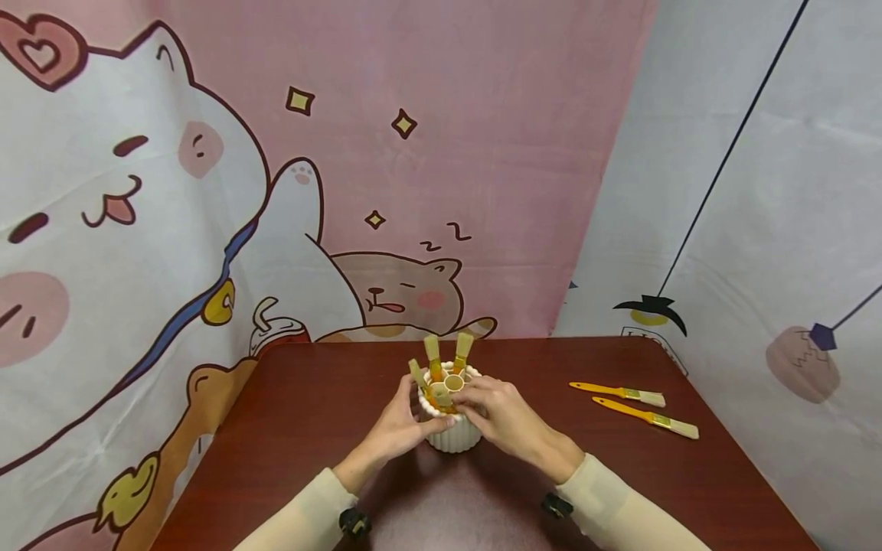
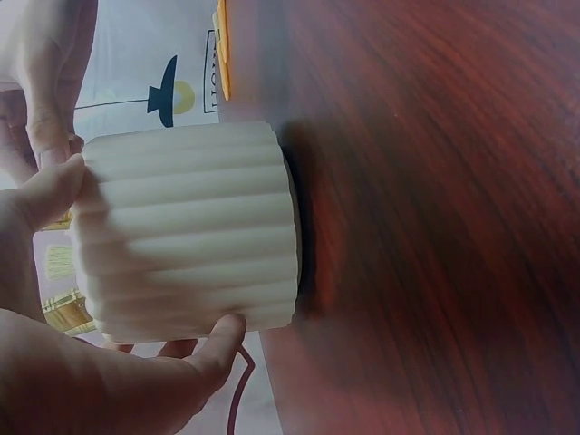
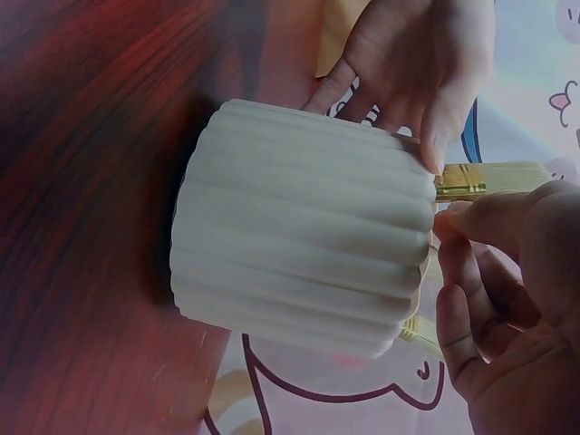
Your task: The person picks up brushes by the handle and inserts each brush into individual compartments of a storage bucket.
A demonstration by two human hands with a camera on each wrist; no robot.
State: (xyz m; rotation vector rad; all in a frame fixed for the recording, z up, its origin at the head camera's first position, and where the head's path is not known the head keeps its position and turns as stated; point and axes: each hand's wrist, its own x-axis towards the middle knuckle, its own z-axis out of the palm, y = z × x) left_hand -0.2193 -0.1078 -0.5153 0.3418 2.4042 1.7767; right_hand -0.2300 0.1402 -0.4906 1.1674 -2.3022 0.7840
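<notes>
A cream ribbed pot (image 1: 455, 438) stands upright on the table, with round compartments inside its beaded rim. Several paintbrushes stand in it bristles up, among them one (image 1: 463, 348) at the back right and one (image 1: 432, 352) at the back. Another paintbrush (image 1: 416, 373) leans out to the left. My left hand (image 1: 400, 428) grips the pot's left side, thumb at the front rim and fingers around the wall. At the right of the rim is my right hand (image 1: 506, 417), fingers bent and fingertips close to the compartments. What lies between those fingertips is hidden.
Two paintbrushes with yellow handles, a rear one (image 1: 616, 392) and a front one (image 1: 644, 417), lie on the dark red table (image 1: 296, 436) at the right. Printed cloth (image 1: 496, 168) hangs behind and beside the table.
</notes>
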